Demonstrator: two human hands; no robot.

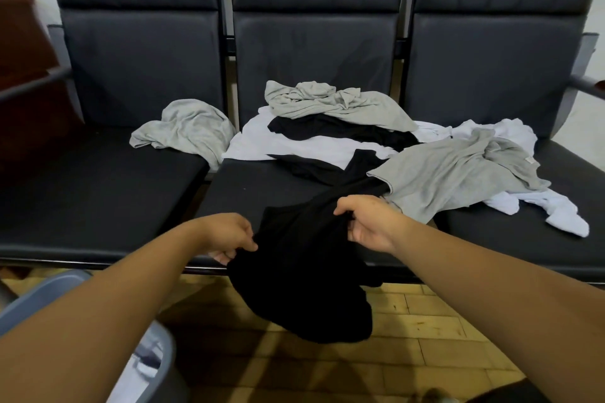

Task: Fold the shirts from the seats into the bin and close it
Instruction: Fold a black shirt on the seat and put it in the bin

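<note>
Left hand (229,234) and right hand (370,222) each pinch black shirt (304,278), draped over middle seat's (248,186) front edge.

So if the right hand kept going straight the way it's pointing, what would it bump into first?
The right hand points up and left across the black shirt it grips. Going on, it would probably meet the bare middle seat first, then the white shirt; depth is hard to judge.
</note>
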